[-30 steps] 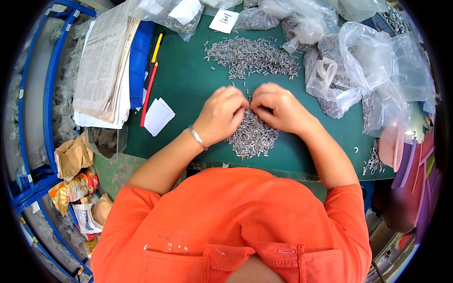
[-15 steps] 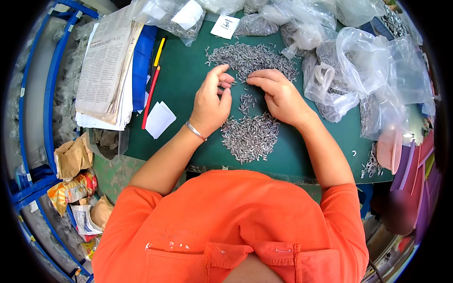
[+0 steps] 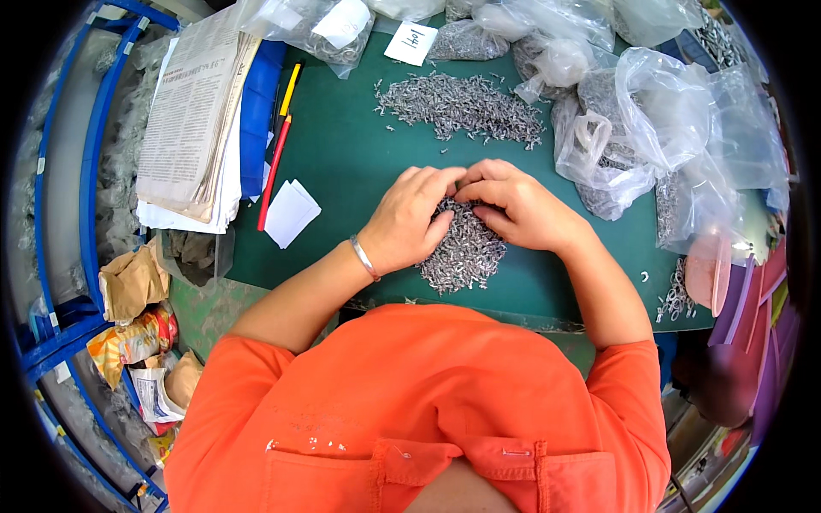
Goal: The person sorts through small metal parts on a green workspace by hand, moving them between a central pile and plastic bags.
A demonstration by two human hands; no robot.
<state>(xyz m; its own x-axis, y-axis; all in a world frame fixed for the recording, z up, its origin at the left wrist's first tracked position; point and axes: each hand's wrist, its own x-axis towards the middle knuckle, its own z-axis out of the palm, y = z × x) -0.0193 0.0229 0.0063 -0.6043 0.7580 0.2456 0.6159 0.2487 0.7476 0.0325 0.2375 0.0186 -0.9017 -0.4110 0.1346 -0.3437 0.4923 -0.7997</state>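
A near pile of small grey metal pieces [image 3: 462, 256] lies on the green tabletop close to my body. My left hand [image 3: 410, 218] curves around its far left side, fingers extended and the thumb apart at the pile's edge. From the far right side my right hand [image 3: 522, 205] cups the same pile with bent, slightly parted fingers. The fingertips of both hands meet at the pile's far edge and hide part of it. Beyond them a wider far pile of like pieces [image 3: 462, 107] is spread out. Each piece is too small to make out its exact kind.
Clear plastic bags [image 3: 637, 128] of metal parts crowd the right and back. On the left are newspapers [image 3: 192, 120], a blue tray [image 3: 261, 120], a red pencil [image 3: 274, 175] and white paper slips [image 3: 292, 214]. Metal rings [image 3: 677, 295] lie near the right front edge.
Both hands have come back from the far pile's near edge to the near pile. The small pieces between the piles have been drawn toward me, leaving a gap.
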